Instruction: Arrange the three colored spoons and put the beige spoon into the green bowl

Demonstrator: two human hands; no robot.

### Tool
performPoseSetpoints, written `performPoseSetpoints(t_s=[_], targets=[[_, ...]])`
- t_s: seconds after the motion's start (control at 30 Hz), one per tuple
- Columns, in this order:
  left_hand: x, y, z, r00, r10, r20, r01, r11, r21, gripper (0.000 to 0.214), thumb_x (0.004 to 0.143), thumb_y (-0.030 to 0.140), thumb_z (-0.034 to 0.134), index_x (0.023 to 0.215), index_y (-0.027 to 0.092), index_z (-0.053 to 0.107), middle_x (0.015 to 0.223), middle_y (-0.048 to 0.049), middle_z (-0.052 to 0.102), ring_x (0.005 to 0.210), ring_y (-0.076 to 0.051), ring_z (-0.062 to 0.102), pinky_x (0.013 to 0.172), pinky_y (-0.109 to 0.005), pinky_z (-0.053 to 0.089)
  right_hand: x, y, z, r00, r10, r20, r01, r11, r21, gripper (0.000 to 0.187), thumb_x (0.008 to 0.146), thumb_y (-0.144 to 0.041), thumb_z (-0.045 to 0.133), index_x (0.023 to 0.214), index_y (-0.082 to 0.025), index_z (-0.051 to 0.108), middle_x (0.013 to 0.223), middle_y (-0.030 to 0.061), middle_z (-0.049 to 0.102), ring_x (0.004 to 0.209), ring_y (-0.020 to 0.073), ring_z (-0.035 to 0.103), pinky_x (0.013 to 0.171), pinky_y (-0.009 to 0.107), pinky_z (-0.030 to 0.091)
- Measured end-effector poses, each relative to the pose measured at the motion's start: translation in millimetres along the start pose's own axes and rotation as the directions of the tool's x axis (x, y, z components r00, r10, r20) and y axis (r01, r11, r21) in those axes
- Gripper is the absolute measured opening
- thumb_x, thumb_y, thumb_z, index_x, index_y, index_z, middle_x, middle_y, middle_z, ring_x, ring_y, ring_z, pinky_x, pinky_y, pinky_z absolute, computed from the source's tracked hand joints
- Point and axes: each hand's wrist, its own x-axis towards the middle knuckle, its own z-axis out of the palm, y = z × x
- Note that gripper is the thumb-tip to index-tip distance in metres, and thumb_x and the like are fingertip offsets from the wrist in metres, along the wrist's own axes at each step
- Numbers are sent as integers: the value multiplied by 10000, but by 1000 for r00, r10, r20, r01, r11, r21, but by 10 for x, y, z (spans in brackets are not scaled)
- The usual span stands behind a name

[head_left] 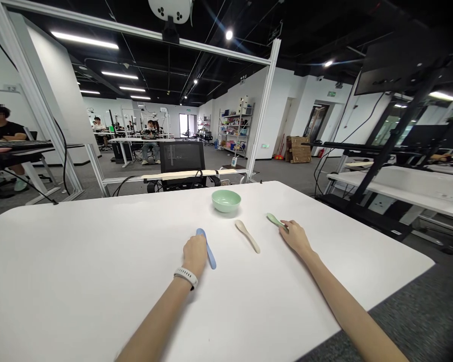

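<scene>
On the white table, a blue spoon [210, 255] lies by my left hand [195, 251], which is closed with its fingers curled at the handle near the bowl end; the fingertips are hidden behind the hand. Over to the right, my right hand [296, 236] has its fingers around the handle of a light green spoon [274, 219], whose bowl end points to the upper left. Between the two hands rests a cream spoon [248, 237], touched by neither. Beyond it stands a green bowl [226, 202], upright, with nothing visible inside.
The white table [98, 261] has its far edge in front of a metal frame [262, 110] and a black mesh chair [182, 157]. Off to the right are a black stand [385, 146] and another desk [411, 193]. Several people sit farther back in the room.
</scene>
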Motion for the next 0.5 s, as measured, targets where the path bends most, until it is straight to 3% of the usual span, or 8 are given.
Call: performPoseSetpoints(t_s=[0.13,0.23,0.3,0.4,0.47,0.5], targets=[[-9,-42,-28,999,0,-33,0,1000,3,505,1045,213,199,1123,121,689,1137,-175,789,1027,-216,738,811,-292,499,-5,-41,-30,989,-17,-147,23,999,45,375,943,-276,535,1191,-96,752,1066,189,716,999,319,684,905,434,507],[-16,-180,-135,997,-12,-73,13,1000,8,592,1066,314,159,1086,117,717,1123,-188,790,1043,-232,741,831,-307,504,-65,-291,-228,935,-88,-344,137,983,119,346,947,-307,527,1152,-136,747,1023,159,709,949,309,667,869,457,502],[-29,-361,-259,994,-36,-102,38,999,19,630,1065,365,149,1064,111,725,1113,-196,789,1056,-251,741,850,-325,505,-140,-631,-515,852,-177,-492,294,940,171,322,978,-296,494,1157,-175,733,1003,125,705,912,278,656,852,442,493],[-78,-766,-490,986,-98,-134,104,994,40,672,1051,418,140,994,108,733,1053,-200,792,1036,-283,744,859,-360,508,-325,-1263,-1101,646,-328,-689,575,803,156,330,1001,-175,445,1175,-242,717,962,78,698,890,238,652,818,401,484],[-133,-1100,-635,977,-158,-145,167,985,51,709,1034,465,132,903,116,734,998,-209,793,961,-306,752,826,-390,515,-573,-1554,-1393,521,-399,-754,706,698,119,369,992,-122,451,1199,-282,712,976,68,700,881,229,651,796,396,486],[-164,-1278,-694,971,-186,-149,196,979,58,707,1024,475,139,858,123,729,977,-212,792,936,-318,753,820,-405,517,-770,-1605,-1442,486,-430,-761,744,661,102,369,986,-125,478,1215,-297,711,1000,72,703,897,234,657,794,402,492]])
